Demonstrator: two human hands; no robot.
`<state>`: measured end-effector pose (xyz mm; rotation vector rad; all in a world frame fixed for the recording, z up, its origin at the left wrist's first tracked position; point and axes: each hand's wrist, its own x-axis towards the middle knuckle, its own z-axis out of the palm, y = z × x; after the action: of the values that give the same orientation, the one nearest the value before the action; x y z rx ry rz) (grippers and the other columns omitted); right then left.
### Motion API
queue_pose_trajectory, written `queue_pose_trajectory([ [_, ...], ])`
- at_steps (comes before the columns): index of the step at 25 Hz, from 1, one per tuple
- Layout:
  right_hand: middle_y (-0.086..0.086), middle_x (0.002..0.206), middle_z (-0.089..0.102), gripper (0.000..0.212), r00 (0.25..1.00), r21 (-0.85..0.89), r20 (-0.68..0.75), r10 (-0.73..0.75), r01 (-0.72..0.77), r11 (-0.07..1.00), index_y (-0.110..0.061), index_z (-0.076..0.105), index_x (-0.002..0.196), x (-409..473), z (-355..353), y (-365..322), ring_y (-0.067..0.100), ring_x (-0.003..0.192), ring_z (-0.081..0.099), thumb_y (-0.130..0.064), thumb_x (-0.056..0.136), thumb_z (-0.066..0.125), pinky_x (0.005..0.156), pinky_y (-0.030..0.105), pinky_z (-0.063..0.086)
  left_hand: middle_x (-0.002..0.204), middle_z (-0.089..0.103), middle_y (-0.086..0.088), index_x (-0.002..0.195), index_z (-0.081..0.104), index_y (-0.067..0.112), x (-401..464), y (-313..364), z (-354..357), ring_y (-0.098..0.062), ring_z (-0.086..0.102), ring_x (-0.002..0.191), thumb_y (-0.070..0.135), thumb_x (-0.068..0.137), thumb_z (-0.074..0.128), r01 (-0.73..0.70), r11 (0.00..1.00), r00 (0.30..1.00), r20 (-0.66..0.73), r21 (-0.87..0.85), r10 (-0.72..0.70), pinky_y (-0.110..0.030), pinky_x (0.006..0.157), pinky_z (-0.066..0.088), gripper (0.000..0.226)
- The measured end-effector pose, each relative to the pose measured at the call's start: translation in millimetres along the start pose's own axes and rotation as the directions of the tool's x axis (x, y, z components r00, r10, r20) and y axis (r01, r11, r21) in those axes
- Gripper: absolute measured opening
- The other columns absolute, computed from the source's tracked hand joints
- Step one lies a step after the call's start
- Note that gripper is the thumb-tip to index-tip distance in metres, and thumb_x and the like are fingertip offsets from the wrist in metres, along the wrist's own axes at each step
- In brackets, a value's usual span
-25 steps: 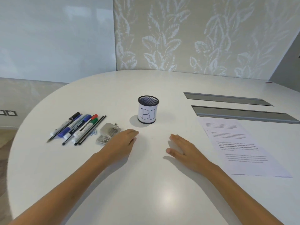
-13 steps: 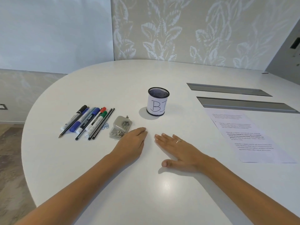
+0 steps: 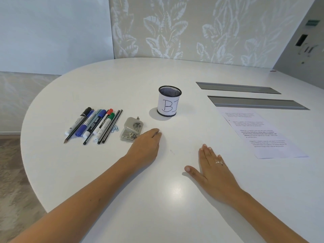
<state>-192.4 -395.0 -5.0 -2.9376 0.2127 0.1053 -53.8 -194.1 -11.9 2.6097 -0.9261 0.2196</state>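
Since the earlier frame the right hand had slid right and nearer, well apart from the left hand, which had stayed by the hole punch. Both hands lay palm down on the table, fingers straight and relaxed, holding nothing. Right thumb spread out to the left.

The hole punch sat left of centre, between the row of markers on its left and the mesh cup marked "BI" farther right. The left fingertips were just right of its near corner; I couldn't tell whether they touched it. Blue paper clips lay just left of the punch.

Judged step: the start of a pick-up, probably the punch, as it lay closest.

- Shift the left hand left and over the punch.
- Grip across the grey body with thumb on one side and fingers on the other, not by the loose lever or the small pin on top.
- Lift straight up so the clips and pencils aren't dragged.
- The right hand could go far-left to steady the cup, since it looked light and tippable.

A printed sheet lay right, not in the way.
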Motion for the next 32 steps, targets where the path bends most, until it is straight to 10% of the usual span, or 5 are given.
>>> queue_pose_trajectory([
  [10, -0.008, 0.163, -0.001, 0.093, 0.977, 0.028, 0.018, -0.213, 0.212, 0.977, -0.022, 0.008, 0.154, 18.1, 1.2, -43.8, 0.014, 0.15, -0.004, -0.077, 0.079, 0.01, 0.121, 0.041, -0.001, 0.138, 0.048, -0.014, 0.126, 0.051, -0.002, -0.9, 2.0, -2.0, -0.031, 0.051, 0.118, 0.006, 0.096, 0.036, 0.006, 1.0, 1.0, -0.007, -0.008, -0.006, -0.042, 0.094, 0.044, 0.034],
  [15, -0.002, 0.131, 0.059, 0.034, 0.961, 0.536, -0.234, -0.145, 0.252, 0.805, -0.012, 0.056, 0.13, 28.7, -11.0, -35.0, 0.016, 0.124, 0.054, -0.014, 0.097, 0.052, 0.104, 0.025, 0.04, 0.138, 0.048, -0.013, 0.124, 0.051, -0.002, -1.4, 2.0, -3.0, -0.032, 0.052, 0.116, 0.006, 0.096, 0.037, 0.019, 1.0, 1.0, 0.009, -0.009, -0.019, -0.045, 0.092, 0.045, 0.033],
  [21, 0.003, 0.136, 0.056, 0.039, 0.871, 0.06, -0.148, -0.468, 0.48, 0.875, -0.011, 0.058, 0.131, 33.2, -9.9, -39.0, 0.021, 0.123, 0.048, 0.001, 0.096, 0.045, 0.101, 0.019, 0.031, 0.136, 0.05, -0.013, 0.122, 0.053, -0.002, -1.7, -0.3, -1.6, -0.03, 0.053, 0.115, 0.007, 0.096, 0.037, 0.004, 1.0, 1.0, -0.004, -0.004, -0.004, -0.043, 0.092, 0.045, 0.031],
  [32, 0.005, 0.109, 0.064, 0.028, 0.92, -0.124, -0.032, -0.392, 0.385, 0.914, -0.011, 0.07, 0.103, 63.1, -28.8, -54.1, 0.027, 0.097, 0.059, -0.002, 0.09, 0.046, 0.082, 0.036, 0.048, 0.139, 0.049, -0.011, 0.122, 0.052, 0.0, -1.2, -0.6, -0.4, -0.03, 0.053, 0.116, 0.009, 0.097, 0.037, -0.01, 1.0, 1.0, -0.02, -0.005, 0.01, -0.039, 0.088, 0.046, 0.031],
])
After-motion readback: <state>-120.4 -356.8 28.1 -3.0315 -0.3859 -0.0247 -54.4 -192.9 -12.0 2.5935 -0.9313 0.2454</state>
